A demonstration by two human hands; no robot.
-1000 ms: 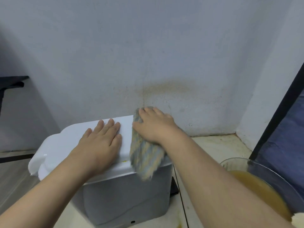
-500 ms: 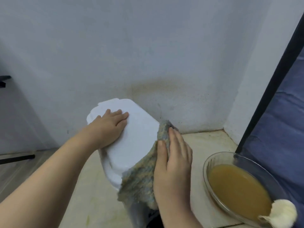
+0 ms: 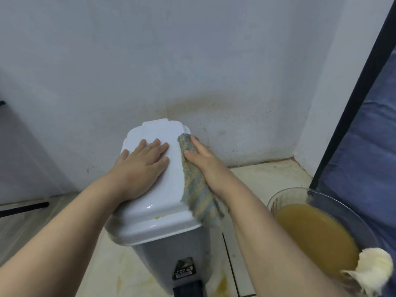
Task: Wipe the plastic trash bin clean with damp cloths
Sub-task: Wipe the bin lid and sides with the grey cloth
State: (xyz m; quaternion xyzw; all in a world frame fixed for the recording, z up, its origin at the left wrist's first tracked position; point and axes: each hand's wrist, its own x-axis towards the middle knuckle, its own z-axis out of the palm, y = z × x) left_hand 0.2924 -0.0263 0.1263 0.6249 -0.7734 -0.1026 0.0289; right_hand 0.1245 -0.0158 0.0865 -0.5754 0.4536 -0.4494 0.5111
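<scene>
Grip on cloth (image 3: 198, 187) partly hidden.

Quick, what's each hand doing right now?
Left hand: open, flat on the bin lid.
Right hand: open, pressing the cloth against the lid's side.

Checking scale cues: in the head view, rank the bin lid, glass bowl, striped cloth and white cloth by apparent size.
1. bin lid
2. glass bowl, cropped and nearer, so unsure
3. striped cloth
4. white cloth

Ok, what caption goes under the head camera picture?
Left hand steadies the white bin lid while right hand presses a striped cloth along its edge.
</scene>
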